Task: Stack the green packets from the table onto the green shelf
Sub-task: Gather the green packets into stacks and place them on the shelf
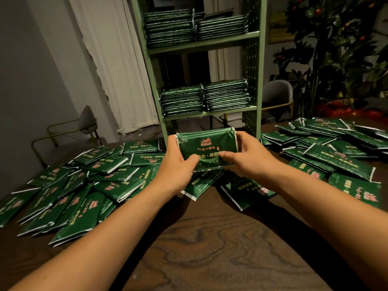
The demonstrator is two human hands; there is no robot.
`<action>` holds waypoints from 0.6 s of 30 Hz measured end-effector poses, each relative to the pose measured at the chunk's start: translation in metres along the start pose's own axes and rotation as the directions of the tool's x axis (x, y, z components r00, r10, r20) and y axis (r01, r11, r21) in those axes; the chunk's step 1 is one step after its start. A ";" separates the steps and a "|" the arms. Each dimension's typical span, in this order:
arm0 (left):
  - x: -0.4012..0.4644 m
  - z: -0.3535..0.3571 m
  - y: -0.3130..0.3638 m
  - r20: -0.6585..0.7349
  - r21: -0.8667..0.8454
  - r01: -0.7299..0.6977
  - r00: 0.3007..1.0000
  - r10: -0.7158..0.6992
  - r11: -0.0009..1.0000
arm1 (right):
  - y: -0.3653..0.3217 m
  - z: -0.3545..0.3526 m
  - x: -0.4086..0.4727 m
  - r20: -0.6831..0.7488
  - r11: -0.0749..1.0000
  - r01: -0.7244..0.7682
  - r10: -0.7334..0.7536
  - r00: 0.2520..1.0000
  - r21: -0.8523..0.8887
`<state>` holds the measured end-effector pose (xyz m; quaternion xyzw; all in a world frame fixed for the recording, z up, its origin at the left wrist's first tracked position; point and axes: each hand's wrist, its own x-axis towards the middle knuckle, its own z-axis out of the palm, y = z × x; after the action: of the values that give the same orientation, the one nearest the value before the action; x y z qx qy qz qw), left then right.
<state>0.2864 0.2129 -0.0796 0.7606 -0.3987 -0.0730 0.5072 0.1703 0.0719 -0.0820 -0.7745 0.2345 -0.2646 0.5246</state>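
Dark wood grain runs across the bench (pixel 210 248), with a grey wall and pale curtains (pixel 117 59) behind it. Both hands meet above the middle of the bench, grasping a small bundle of green packets (pixel 206 147) held clear of the surface and tilted so the printed face looks up at the camera. The left hand (pixel 177 162) wraps the bundle's left end, thumb across the front; the right hand (pixel 244 157) clasps the right end, thumb pressing on the face and fingers curled over the edge (several white sealed edges show there, so it is more than one packet).

Just beneath the hands lie a few loose packets (pixel 201 181), overlapping one another. Toward the left edge of the bench spreads a wide scattered heap of packets (pixel 79 190), and another heap (pixel 336 152) covers the far right corner.

At the far edge stands the green shelf (pixel 252 80), its side panels perforated. Its upper board carries two neat stacks (pixel 195 28) side by side, and the lower board carries two more stacks (pixel 204 98), also side by side.

Beyond the bench, a grey chair (pixel 87 120) with a brass frame sits at the left, and a leafy plant (pixel 336 49) with red fruit rises at the right.
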 end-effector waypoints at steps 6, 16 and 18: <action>0.013 -0.020 0.017 0.029 -0.017 -0.082 0.996 0.082 0.997 | -0.026 -0.020 0.002 0.031 0.994 0.048 -0.045 0.998 -0.098; 0.033 -0.046 0.060 0.077 0.029 -0.149 0.986 0.146 0.988 | -0.082 -0.058 0.003 0.085 0.972 0.105 -0.089 0.992 -0.210; 0.034 -0.051 0.071 0.069 0.034 -0.170 0.983 0.168 0.985 | -0.091 -0.064 0.007 0.062 0.972 0.116 -0.106 0.992 -0.206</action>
<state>0.2979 0.2148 0.0134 0.7312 -0.4797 -0.0468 0.4827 0.1412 0.0547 0.0238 -0.8437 0.2038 -0.2475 0.4305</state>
